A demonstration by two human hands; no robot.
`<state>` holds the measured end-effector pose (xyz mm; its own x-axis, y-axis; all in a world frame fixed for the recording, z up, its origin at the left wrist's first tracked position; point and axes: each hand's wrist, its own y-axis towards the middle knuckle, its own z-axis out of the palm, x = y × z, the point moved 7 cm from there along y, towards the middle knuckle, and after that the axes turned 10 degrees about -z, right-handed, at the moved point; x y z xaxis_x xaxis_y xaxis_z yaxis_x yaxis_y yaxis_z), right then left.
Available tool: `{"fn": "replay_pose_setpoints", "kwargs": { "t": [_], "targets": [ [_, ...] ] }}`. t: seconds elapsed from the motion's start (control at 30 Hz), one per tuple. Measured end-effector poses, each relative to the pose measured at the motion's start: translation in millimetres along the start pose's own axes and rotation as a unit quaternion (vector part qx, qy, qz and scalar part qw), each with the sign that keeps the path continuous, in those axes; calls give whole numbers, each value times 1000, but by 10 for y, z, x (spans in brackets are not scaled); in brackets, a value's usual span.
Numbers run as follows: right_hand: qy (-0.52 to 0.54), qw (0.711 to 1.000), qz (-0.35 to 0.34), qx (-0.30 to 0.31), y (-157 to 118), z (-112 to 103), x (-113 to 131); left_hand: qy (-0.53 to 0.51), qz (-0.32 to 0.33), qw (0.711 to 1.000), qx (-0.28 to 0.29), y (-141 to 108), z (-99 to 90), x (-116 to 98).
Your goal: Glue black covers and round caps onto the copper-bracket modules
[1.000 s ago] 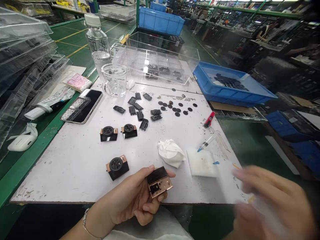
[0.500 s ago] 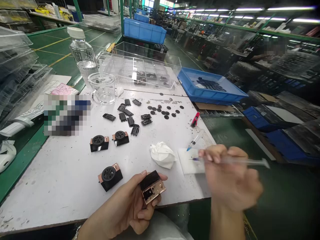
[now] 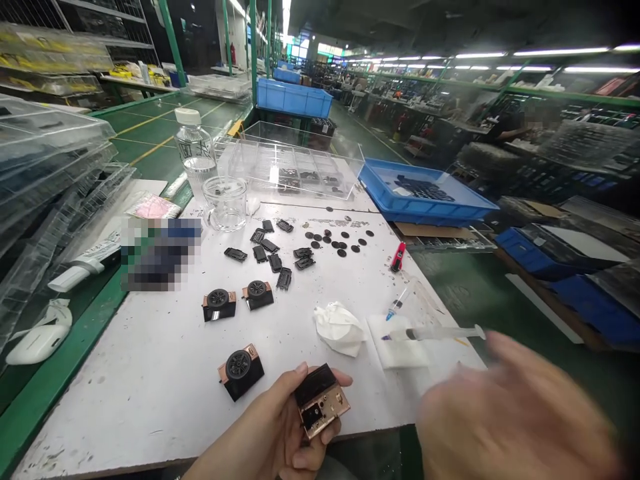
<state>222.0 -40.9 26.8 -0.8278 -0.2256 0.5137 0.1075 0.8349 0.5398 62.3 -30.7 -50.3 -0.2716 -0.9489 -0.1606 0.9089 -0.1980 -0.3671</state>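
My left hand is wrapped round a small black and copper-coloured housing, its copper inner side with tiny fittings facing up. A large syringe lies across the white pad, its plunger end pointing right. Just beyond that end is my right hand, apart from the syringe and so smeared by motion that its fingers cannot be read. Behind the pad rests a smaller blue-tipped syringe. A crumpled white tissue sits between the pad and my left hand.
Three black and copper units with round dials, one at the front, stand on the left of the table. Several black plastic parts, black discs and a red-handled tool lie farther back. A glass mug and bottle stand behind.
My right hand has let go of the large syringe, which now lies on the pad, and has moved right and nearer. My left hand still holds the housing. The view has shifted.
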Motion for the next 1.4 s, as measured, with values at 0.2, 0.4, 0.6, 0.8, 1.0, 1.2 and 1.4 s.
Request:
{"fn": "replay_pose_setpoints", "kwargs": {
  "t": [0.2,0.4,0.6,0.8,1.0,1.2,1.4],
  "targets": [
    [-216,952,-64,206,624,907,-112,8,30,999,17,-19,-31,-34],
    [-262,928,-69,254,835,1140,-212,-36,68,996,50,-27,-43,-57],
    [-315,911,-73,256,820,1069,-138,-56,95,993,32,-20,-45,-84],
    [-308,925,-81,206,731,881,-105,-62,102,993,27,-6,-81,-109],
    [-213,971,-82,65,720,611,-164,-60,101,993,20,5,-85,-135],
    [105,989,75,-79,635,266,-55,-32,113,993,-3,-112,-62,-210],
    [341,913,224,-24,240,467,94,-1,161,985,-69,-171,-24,-328]
  ]
}}
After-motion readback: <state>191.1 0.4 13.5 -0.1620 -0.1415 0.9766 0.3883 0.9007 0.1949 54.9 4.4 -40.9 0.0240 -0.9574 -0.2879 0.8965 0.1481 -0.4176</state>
